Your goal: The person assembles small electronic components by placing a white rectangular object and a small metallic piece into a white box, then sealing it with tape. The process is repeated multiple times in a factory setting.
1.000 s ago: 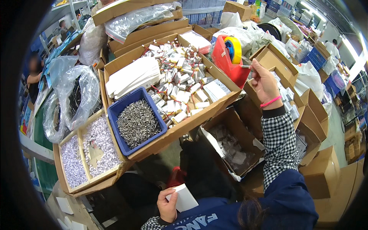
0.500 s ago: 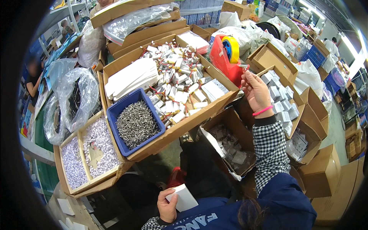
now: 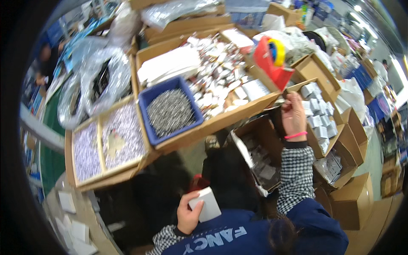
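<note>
Low in front of me, my left hand (image 3: 189, 212) grips a small flat white box (image 3: 207, 205) between thumb and fingers. My right hand (image 3: 294, 114), wearing a pink wristband, is raised with its fingertips pinched together. Whatever is between them is blurred and too small to name. Just above that hand stands a red tape dispenser (image 3: 265, 57) with a yellow-rimmed roll (image 3: 279, 52), at the right edge of a big cardboard tray (image 3: 221, 123). The fingertips are apart from the dispenser.
The tray holds small white wired parts (image 3: 221, 63), white sheets (image 3: 170, 64) and a blue bin (image 3: 148, 114) of metal pieces. A divided wooden tray (image 3: 101, 146) of tiny pale bits lies left. Open cartons (image 3: 267, 140) and small grey-white boxes (image 3: 318, 117) are at the right.
My right hand has come down, away from the dispenser, fingers still pinched. The white box stays in my left hand, turned more upright. The whole view has shifted.
</note>
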A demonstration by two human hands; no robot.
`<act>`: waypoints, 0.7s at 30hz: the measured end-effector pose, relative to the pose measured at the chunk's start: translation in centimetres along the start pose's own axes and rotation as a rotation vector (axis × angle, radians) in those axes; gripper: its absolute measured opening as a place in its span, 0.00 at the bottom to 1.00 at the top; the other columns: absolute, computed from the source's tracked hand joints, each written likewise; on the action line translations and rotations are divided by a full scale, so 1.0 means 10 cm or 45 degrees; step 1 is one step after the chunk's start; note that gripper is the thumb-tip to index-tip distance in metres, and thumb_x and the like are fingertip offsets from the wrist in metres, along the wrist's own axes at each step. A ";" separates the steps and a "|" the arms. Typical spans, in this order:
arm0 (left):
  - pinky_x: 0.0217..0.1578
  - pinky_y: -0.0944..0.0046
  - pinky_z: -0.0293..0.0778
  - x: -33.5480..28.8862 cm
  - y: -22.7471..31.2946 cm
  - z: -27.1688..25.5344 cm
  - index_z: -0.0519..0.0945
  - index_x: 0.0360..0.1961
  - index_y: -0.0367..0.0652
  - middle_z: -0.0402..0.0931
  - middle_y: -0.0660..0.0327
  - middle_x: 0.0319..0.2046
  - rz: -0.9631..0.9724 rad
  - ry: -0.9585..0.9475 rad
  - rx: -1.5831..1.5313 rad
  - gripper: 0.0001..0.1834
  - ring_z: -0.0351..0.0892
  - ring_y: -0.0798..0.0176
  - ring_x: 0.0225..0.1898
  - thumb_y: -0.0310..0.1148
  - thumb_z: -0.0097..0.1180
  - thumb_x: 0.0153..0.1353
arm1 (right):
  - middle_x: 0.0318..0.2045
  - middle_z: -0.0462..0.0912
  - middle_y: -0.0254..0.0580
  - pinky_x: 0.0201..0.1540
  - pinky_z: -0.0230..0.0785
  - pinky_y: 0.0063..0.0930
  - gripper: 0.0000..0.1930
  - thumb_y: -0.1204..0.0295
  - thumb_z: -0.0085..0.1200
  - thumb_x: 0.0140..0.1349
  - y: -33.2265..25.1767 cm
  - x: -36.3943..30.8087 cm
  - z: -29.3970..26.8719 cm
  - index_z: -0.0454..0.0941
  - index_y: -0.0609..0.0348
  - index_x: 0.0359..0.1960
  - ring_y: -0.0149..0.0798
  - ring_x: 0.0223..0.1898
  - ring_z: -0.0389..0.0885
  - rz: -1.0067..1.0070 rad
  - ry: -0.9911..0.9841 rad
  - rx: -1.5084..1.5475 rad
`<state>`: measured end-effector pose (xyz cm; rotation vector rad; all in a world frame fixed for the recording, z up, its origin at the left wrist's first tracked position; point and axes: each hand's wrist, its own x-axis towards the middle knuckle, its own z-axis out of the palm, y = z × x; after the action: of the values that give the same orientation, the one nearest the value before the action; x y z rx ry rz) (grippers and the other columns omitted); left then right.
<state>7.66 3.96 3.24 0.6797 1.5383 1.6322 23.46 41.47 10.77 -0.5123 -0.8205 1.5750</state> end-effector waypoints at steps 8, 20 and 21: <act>0.41 0.68 0.73 -0.11 -0.02 0.06 0.76 0.46 0.42 0.79 0.60 0.40 0.035 0.119 -0.037 0.14 0.77 0.69 0.41 0.24 0.59 0.58 | 0.30 0.78 0.39 0.30 0.67 0.16 0.29 0.77 0.54 0.60 0.45 -1.81 0.32 0.57 0.57 0.63 0.27 0.26 0.74 1.057 -0.158 -0.130; 0.44 0.63 0.74 -0.26 0.16 -0.01 0.71 0.53 0.41 0.76 0.53 0.46 0.234 0.114 0.412 0.21 0.79 0.54 0.44 0.22 0.54 0.57 | 0.30 0.81 0.41 0.21 0.68 0.16 0.24 0.76 0.58 0.60 0.65 -2.66 0.72 0.62 0.58 0.56 0.27 0.23 0.77 1.323 -0.282 -0.238; 0.44 0.63 0.74 -0.26 0.17 -0.01 0.71 0.54 0.41 0.76 0.53 0.46 0.245 0.110 0.416 0.22 0.79 0.54 0.44 0.22 0.54 0.57 | 0.30 0.81 0.40 0.21 0.68 0.16 0.23 0.76 0.58 0.60 0.65 -2.66 0.73 0.62 0.58 0.55 0.27 0.23 0.77 1.320 -0.290 -0.247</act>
<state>8.75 1.79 5.21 0.9678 1.8751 1.5791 18.53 13.79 7.29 -1.0112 -0.9418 2.5450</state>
